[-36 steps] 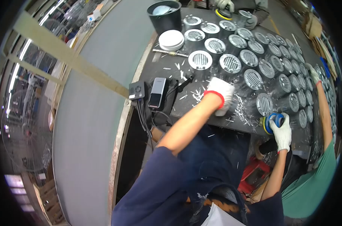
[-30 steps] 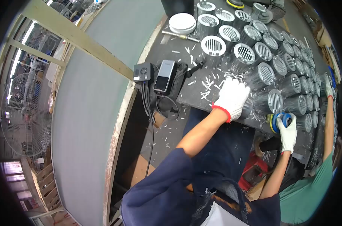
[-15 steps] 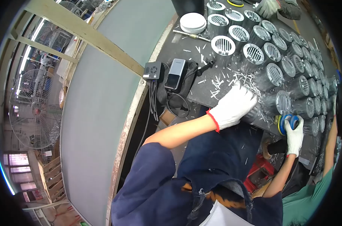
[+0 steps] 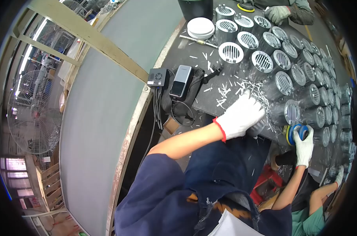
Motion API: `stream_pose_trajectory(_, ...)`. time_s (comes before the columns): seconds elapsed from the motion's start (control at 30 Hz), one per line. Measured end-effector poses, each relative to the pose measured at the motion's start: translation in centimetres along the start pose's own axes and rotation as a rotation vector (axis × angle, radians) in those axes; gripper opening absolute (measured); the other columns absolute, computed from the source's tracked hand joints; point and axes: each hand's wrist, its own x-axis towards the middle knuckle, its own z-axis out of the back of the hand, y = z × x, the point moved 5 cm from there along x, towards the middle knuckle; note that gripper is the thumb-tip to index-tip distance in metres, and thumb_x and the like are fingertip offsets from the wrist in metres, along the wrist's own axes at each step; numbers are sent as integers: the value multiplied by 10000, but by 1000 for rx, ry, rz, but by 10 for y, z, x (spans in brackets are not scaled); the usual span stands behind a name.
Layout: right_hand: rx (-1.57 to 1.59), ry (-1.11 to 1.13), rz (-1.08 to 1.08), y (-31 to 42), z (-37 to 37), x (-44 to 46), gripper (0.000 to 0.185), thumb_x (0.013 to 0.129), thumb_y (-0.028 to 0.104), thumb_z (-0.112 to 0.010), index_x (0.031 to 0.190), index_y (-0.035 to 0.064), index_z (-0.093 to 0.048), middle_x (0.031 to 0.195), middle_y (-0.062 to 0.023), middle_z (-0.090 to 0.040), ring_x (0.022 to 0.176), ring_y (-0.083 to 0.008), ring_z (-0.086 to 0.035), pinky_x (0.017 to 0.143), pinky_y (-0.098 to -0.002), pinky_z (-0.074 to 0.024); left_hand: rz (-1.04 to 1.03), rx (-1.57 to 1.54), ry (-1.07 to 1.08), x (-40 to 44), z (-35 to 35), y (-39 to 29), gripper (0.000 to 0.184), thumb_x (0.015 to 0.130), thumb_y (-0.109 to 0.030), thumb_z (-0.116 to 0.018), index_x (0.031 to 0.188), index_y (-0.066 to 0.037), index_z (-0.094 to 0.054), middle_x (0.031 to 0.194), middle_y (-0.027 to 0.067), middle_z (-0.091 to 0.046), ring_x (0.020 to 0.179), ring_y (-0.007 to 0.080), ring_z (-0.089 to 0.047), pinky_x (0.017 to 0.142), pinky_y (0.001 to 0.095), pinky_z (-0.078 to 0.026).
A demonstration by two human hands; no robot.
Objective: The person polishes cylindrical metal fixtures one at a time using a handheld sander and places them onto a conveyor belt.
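Observation:
My left hand (image 4: 243, 116), in a white glove with a red cuff, is over the near edge of the dark table. Its fingers curl over a metal cylinder (image 4: 257, 128) that shows only in part beneath the palm. White slivers (image 4: 257, 92) lie scattered just beyond the fingertips. To the right, my right hand (image 4: 304, 146), also gloved, wraps its fingers round a blue round tool with a yellow edge (image 4: 297, 135). The nearest upright cylinder with a slotted top (image 4: 291, 112) stands just above that tool.
Many slotted cylinders (image 4: 262, 61) fill the table's right side. White discs (image 4: 200, 27), a black bucket (image 4: 196, 8), a metal rod (image 4: 199, 41) and a silver device with cables (image 4: 181, 81) are at the left. Co-workers' gloved hands (image 4: 278, 15) show at the top and lower right (image 4: 339, 176).
My left hand has moved from above the table's middle to the near edge, onto a cylinder. The co-worker's hand at the right has dropped lower. The camera view has shifted.

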Motion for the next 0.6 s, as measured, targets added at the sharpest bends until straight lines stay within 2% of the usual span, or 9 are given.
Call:
stream_pose_trajectory(0.07,0,18,25,-13,1,5,813,990,414,-915,1652,73,-588,1545,-238,-742,1448,-391,-718,1240,-474,-524,18,-48,78,4,-1,6,723,686,-228,-945,1347,-79,-693,1183,97,-709,1202,318,-695,1195,565,-476)
stream_pose_trajectory(0.17,196,-133,54,-60,8,-2,714,999,247,-915,1600,14,-609,1552,-176,-675,1453,-304,-629,1292,-449,-458,-4,-14,98,9,0,10,685,687,-215,-944,1312,-85,-696,1176,95,-703,1197,306,-696,1194,570,-475)
stream_pose_trajectory(0.27,394,-172,55,-92,29,-39,657,1009,222,-893,1576,32,-622,1535,-148,-673,1437,-287,-620,1284,-453,-461,-10,-109,-9,8,-1,16,629,678,-170,-936,1252,-90,-693,1119,97,-700,1139,328,-717,1232,593,-463)
stream_pose_trajectory(0.3,413,-176,54,-67,40,-62,641,1010,206,-884,1571,36,-624,1519,-138,-676,1428,-280,-617,1279,-450,-463,-10,-152,-37,7,0,19,640,663,-166,-944,1247,-91,-691,1105,97,-699,1124,335,-721,1237,594,-462)
stream_pose_trajectory(0.33,358,-177,-13,-34,53,-83,618,1000,191,-877,1546,34,-633,1489,-129,-676,1394,-270,-625,1260,-434,-470,-2,-163,55,12,0,21,677,657,-182,-965,1271,-94,-693,1111,95,-707,1129,337,-726,1235,585,-466)
stream_pose_trajectory(0.43,208,-73,181,51,72,-117,637,835,172,-900,1411,50,-656,1368,-149,-705,1345,-308,-673,1220,-429,-501,-16,-105,172,26,4,21,823,633,-265,-1037,1365,-109,-693,1144,86,-738,1155,344,-738,1199,541,-489)
stream_pose_trajectory(0.5,53,-17,289,94,71,-128,718,774,235,-964,1405,86,-655,1309,-165,-777,1140,-401,-832,1021,-455,-654,-25,-99,252,33,5,17,871,627,-299,-1055,1394,-112,-687,1170,88,-745,1174,340,-738,1191,529,-494)
stream_pose_trajectory(0.53,43,51,272,111,68,-131,746,761,282,-984,1412,115,-659,1247,-140,-816,1039,-408,-860,918,-466,-689,9,-75,327,33,4,17,919,620,-333,-1072,1423,-116,-681,1195,90,-753,1193,336,-739,1182,517,-498)
stream_pose_trajectory(0.6,-28,184,379,138,59,-127,760,781,379,-989,1418,134,-655,1202,-138,-835,1003,-404,-859,895,-475,-688,-8,-68,338,33,7,16,921,623,-340,-1077,1423,-119,-679,1208,93,-751,1201,333,-737,1175,513,-499)
